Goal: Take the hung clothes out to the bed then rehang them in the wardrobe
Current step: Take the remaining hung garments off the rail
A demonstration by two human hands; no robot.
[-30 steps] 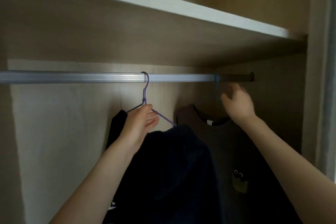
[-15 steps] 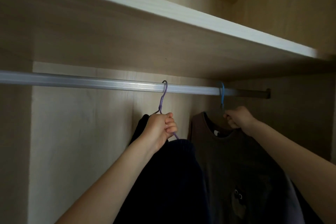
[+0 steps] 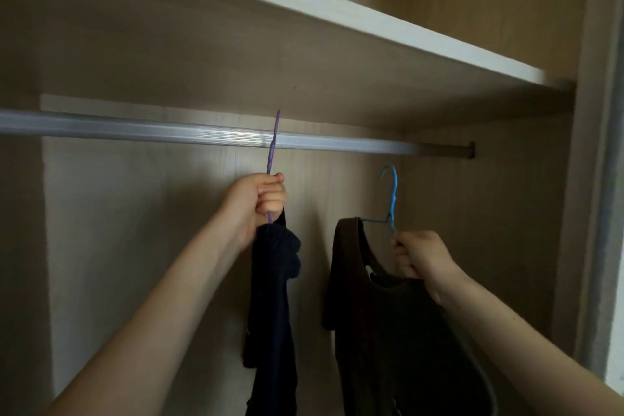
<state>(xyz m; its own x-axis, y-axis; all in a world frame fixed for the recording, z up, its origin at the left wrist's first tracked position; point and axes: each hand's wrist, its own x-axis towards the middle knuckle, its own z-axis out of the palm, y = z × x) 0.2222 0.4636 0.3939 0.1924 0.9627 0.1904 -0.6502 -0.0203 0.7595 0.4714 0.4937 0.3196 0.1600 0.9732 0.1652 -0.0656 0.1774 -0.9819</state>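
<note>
Hands grip 2 hangers (unhooked).

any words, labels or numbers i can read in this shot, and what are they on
None can be read.
brown shirt: a small pale patch shows inside the collar, perhaps a neck label; too small and dark to read.
dark blue garment: no print in view.
purple hanger, blue hanger, rail and shelf: no markings show.

Bare forearms, no sleeves; left hand, right hand
</note>
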